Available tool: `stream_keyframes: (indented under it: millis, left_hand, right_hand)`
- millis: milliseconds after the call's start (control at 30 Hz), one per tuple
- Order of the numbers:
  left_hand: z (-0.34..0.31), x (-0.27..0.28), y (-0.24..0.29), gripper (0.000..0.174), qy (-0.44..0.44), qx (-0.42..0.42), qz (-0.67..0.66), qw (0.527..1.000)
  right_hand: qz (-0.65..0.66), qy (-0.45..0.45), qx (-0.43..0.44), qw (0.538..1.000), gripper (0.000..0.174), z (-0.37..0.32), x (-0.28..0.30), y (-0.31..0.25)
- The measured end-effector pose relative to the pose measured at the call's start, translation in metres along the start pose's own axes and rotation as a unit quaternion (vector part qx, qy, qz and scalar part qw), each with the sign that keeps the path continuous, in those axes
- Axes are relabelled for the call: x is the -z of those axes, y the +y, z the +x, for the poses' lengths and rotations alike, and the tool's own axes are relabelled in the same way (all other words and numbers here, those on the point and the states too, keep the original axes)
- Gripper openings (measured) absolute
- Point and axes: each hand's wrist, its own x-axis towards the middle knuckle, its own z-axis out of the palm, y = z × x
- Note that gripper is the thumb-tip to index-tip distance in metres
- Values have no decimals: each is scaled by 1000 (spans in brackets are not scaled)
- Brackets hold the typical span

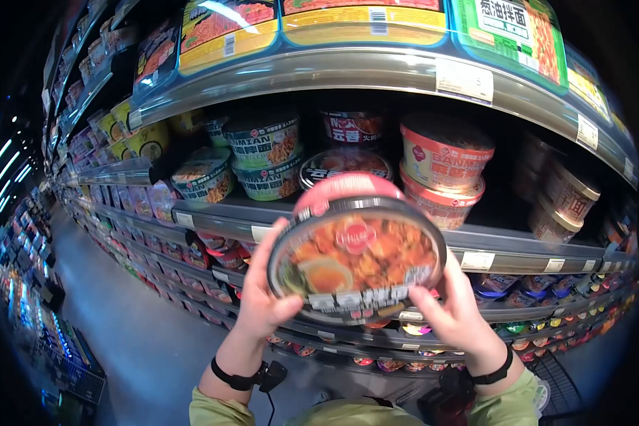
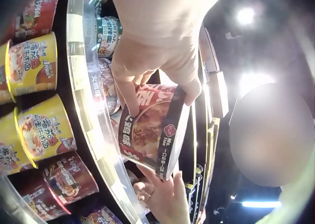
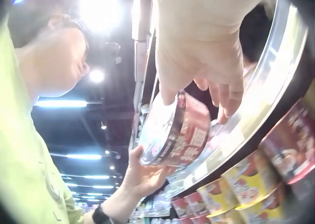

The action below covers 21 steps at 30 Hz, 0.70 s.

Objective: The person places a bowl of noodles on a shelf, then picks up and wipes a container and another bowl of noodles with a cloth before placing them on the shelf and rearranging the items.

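A round noodle bowl with a black-rimmed lid and pink-red sides is held up in front of the shelf, lid tilted toward the head camera. The left hand grips its left side, thumb at the lid's lower edge. On the right side is the right hand, its thumb on the lid near the rim. In the left wrist view the left hand pinches the bowl between thumb and fingers. The right wrist view shows the right hand with its thumb at the bowl's rim and fingers partly behind it.
Behind the bowl, a shelf holds stacked green bowls and pink bowls. Boxed noodles stand on the shelf above. Lower shelves carry more cups. An aisle runs along the left, and a wire cart is at the lower right.
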Motion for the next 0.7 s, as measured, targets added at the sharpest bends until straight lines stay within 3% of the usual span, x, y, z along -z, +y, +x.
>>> stream_keyframes:
  millis: [67,133,233,467,567,700]
  left_hand:
    - [22,12,6,84,25,-40,35,998]
    - [49,20,10,65,42,-68,49,996]
    - [89,32,9,37,36,-59,64,996]
    - [114,47,12,33,0,-49,73,996]
    - [108,51,9,34,1,-98,99,990]
    - [117,53,-2,33,-20,-134,104,985]
  right_hand:
    - [131,56,11,990,65,29,-18,-10]
    - [98,82,32,991,61,57,-23,-1]
    - [128,104,-32,986,53,90,-25,-3]
    - [130,150,-14,980,53,109,-38,2]
    - [122,153,37,980,57,106,-43,0]
    - [30,172,29,984,59,110,-41,13]
